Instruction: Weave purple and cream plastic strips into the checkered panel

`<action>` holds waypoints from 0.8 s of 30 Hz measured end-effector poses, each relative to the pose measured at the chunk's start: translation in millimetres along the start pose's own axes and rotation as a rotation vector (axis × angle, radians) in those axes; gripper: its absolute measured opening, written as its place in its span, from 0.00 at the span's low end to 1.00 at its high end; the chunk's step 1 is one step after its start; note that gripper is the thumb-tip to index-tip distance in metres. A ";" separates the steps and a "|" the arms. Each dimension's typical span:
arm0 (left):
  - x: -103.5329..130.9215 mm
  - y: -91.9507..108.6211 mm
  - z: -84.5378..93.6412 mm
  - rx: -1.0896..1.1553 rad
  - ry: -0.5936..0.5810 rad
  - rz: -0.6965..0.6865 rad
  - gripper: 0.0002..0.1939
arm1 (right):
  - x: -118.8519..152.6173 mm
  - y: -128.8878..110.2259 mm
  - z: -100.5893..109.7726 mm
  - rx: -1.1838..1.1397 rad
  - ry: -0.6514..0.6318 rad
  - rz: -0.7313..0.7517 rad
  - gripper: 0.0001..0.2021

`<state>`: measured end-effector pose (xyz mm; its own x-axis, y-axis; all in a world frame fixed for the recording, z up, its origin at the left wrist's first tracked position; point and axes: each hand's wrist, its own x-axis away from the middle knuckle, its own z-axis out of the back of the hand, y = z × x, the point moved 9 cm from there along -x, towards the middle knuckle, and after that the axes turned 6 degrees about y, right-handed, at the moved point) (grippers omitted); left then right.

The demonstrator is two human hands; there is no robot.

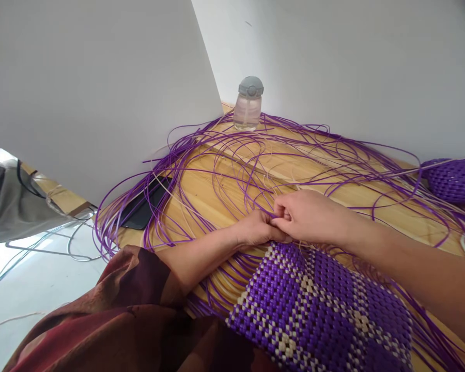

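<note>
A woven panel (321,310) of purple strands with cream flower-like patterns lies at the lower right, near my body. At its far edge my left hand (258,227) pinches a purple strand, its fingertips against the weave. My right hand (304,214) meets it from the right, fingers curled and closed on the same strand. The two hands touch, and their fingers hide most of the strand between them. Long loose purple and cream strands (186,147) fan out from the panel across the wooden surface (201,186).
A clear bottle with a grey lid (248,106) stands at the back corner by the white walls. A dark phone (147,204) lies under strands at the left. A purple woven piece (455,181) sits at the right edge. Grey cloth (19,201) shows at far left.
</note>
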<state>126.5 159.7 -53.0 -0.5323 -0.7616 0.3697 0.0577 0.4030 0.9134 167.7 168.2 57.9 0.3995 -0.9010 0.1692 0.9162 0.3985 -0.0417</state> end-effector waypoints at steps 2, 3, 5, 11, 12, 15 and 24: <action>0.8 1.0 -3.0 -0.032 -0.044 -0.005 0.13 | -3.6 4.0 -5.7 -0.083 -0.061 -0.035 0.07; 1.5 3.1 -4.3 -0.034 -0.061 -0.019 0.14 | -7.1 3.3 -4.2 -0.139 -0.065 -0.051 0.06; 3.5 7.7 -6.8 -0.007 -0.089 -0.042 0.17 | -19.7 -2.2 16.8 -0.342 0.037 -0.076 0.05; 10.2 9.1 -14.4 0.053 -0.144 0.022 0.16 | -59.8 38.8 178.4 -1.094 0.809 -0.134 0.14; 10.5 9.4 -14.6 0.055 -0.144 0.021 0.16 | -54.5 66.2 195.1 -1.293 1.025 -0.220 0.17; 10.4 9.3 -14.5 0.056 -0.150 0.018 0.16 | -57.7 102.1 190.4 -1.497 1.015 -0.272 0.22; 9.1 9.9 -10.0 0.071 -0.151 -0.006 0.16 | 6.9 14.3 -12.3 -0.395 -0.187 0.053 0.07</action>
<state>130.7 151.6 -38.8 -0.6536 -0.6813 0.3294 -0.0026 0.4373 0.8993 183.9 165.5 46.3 0.4672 -0.8200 0.3306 0.8502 0.3140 -0.4225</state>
